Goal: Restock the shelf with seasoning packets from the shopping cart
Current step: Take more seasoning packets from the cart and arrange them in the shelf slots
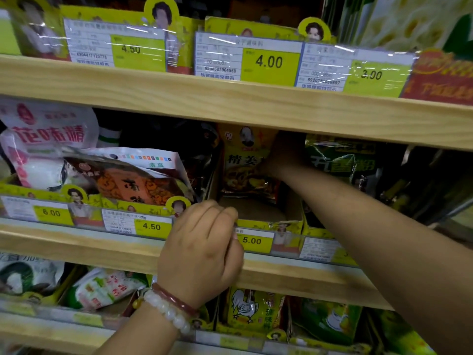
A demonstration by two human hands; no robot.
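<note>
A yellow seasoning packet with a portrait stands upright deep in a cardboard display box on the middle shelf. My right hand reaches under the upper shelf board and grips the packet's right side. My left hand, with bead bracelets at the wrist, has its fingers curled over the front lip of that box, next to the 5.00 price tag. The shopping cart is out of view.
Left of the box lie an orange packet and a white-pink bag. Green packets stand to its right. The upper shelf board hangs low over the packets. The lower shelf holds a rooster packet.
</note>
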